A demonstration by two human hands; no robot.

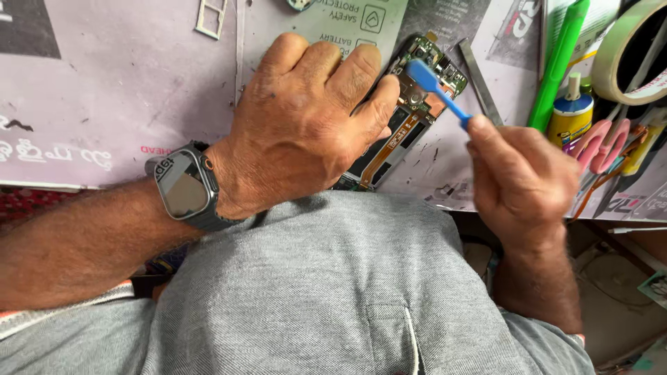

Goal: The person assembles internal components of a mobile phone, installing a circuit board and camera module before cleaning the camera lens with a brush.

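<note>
From the head camera, the left hand point(306, 125) lies flat and curled over an opened phone point(406, 114) on the paper-covered bench point(104, 104), fingers pressed down along its left side so that the body is pinned. The phone sits slantwise between the two hands, its back off, circuit board and an orange flex strip exposed. The right hand point(521, 177) pinches the handle of a blue plastic pry tool point(434, 90) between thumb and fingertips, the flat blade resting on or just above the upper board — contact itself I cannot tell for certain.

The risk I judge greatest is the blade slipping: the tool is held far back on its handle, so a sudden give could drive the tip across small components or under the flex strip and tear it. Too much downward pressure from the holding hand could also bow the thin frame (the screen side lies beneath, unseen). Grit and scraps scattered on the paper could scratch the glass if the phone slides. A metal strip point(479, 80) and green pen point(556, 62) lie just beside the working elbow room — a jerk of the wrist may knock them.
</note>
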